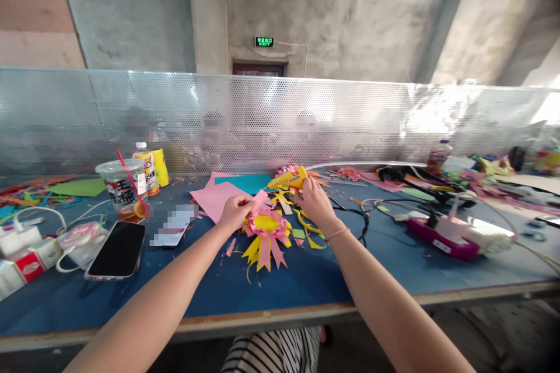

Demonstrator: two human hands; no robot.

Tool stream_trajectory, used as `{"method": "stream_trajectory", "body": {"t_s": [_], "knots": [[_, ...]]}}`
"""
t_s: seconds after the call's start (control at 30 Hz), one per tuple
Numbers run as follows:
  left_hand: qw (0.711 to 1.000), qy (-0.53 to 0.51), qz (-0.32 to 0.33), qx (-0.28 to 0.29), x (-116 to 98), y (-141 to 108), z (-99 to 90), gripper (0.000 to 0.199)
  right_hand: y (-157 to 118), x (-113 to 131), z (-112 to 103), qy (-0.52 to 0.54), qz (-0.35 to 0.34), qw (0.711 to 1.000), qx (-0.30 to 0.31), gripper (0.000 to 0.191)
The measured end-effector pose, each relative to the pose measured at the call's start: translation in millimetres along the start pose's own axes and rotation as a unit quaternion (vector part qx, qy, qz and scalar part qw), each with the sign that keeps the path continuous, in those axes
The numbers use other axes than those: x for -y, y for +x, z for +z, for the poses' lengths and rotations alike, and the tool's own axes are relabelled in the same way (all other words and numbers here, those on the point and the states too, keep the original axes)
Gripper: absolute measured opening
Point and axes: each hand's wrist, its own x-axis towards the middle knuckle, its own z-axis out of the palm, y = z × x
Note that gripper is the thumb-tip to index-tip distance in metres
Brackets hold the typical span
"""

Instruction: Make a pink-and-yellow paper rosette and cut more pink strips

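Note:
My right hand (pixel 312 201) is closed around a yellow hot glue gun (pixel 286 179), its nozzle pointing left. My left hand (pixel 238 211) pinches a pink paper strip (pixel 259 200) just above the rosette. That paper rosette (pixel 266 224) lies on the table between my hands, with a yellow centre, a pleated pink ring and pink and yellow tails hanging toward me. Yellow paper strips (pixel 308 226) lie to its right, under my right hand. Behind my left hand are pink paper sheets (pixel 214 198) and a teal sheet (pixel 242 182).
On the left stand a plastic cup (pixel 125 186) with a red straw and a bottle (pixel 146 166); a phone (pixel 118 249) lies nearer. A purple power strip (pixel 441 237) with cables sits to the right. A perforated metal screen (pixel 262 122) borders the table's back.

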Motion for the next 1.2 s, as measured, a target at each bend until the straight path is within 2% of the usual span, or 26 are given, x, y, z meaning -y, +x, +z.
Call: {"method": "stream_trajectory", "body": {"t_s": [0.5,0.8,0.9,1.0,1.2], "knots": [[0.999,-0.011,0.001,-0.033,5,6,-5.5,0.021,0,-2,-2,0.004,-0.024,1.000,0.003,0.026],[0.999,-0.025,-0.008,-0.035,4,6,-5.8,0.025,0,-1,-4,0.006,-0.009,1.000,0.018,0.032],[0.999,-0.039,-0.010,-0.035,4,6,-6.3,0.026,-1,-3,-5,-0.001,0.029,0.999,0.043,0.038],[0.998,-0.047,-0.010,-0.037,5,6,-7.0,0.027,-3,-11,-6,-0.012,0.097,0.993,0.072,0.042],[0.997,-0.054,-0.019,-0.049,8,8,-7.4,0.027,-10,-49,-1,-0.035,0.255,0.961,0.103,0.041]]}}
